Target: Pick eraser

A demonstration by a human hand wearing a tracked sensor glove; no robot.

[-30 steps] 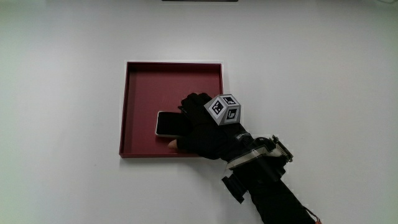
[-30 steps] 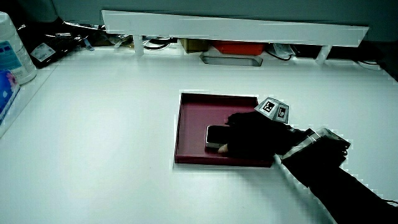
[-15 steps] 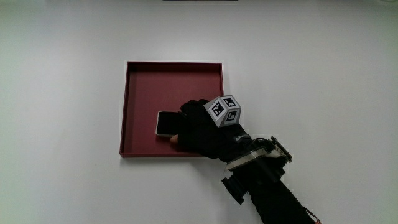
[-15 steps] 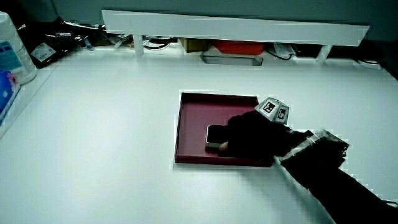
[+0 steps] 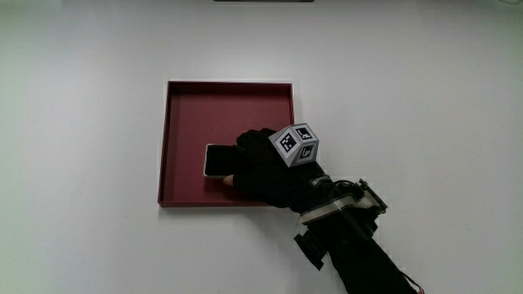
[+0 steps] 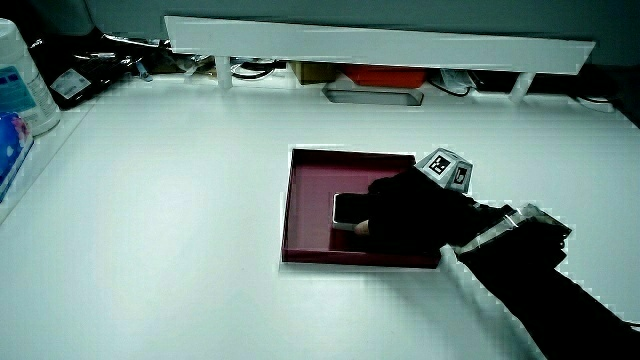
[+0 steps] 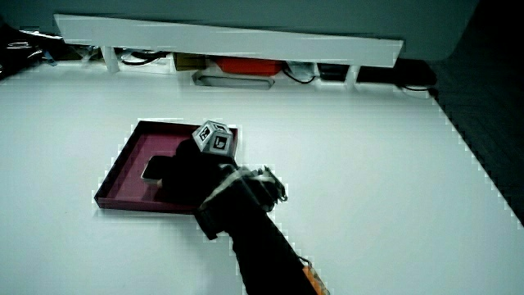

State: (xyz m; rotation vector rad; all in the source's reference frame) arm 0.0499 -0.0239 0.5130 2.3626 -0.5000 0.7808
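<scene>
The eraser [image 5: 216,161], a flat dark slab with a white rim, lies in the dark red tray [image 5: 221,102] close to the tray's wall nearest the person. The gloved hand [image 5: 245,165] rests on the eraser and covers about half of it. Its fingers curl over the top and the thumb presses the eraser's near edge. The patterned cube [image 5: 295,144] sits on the hand's back. In both side views the eraser [image 6: 346,209] [image 7: 155,170] still lies flat on the tray floor [image 6: 320,180] [image 7: 131,156] under the hand [image 6: 405,215] [image 7: 190,174].
A low white partition [image 6: 380,45] [image 7: 229,37] runs along the table's edge farthest from the person, with a red box and a metal tray under it. A white bottle [image 6: 20,80] stands at the table's side edge. The forearm [image 5: 359,253] reaches in over the near edge.
The thumb has drawn in against the eraser's near edge and the fingers have tightened over it. The eraser and the tray have not moved.
</scene>
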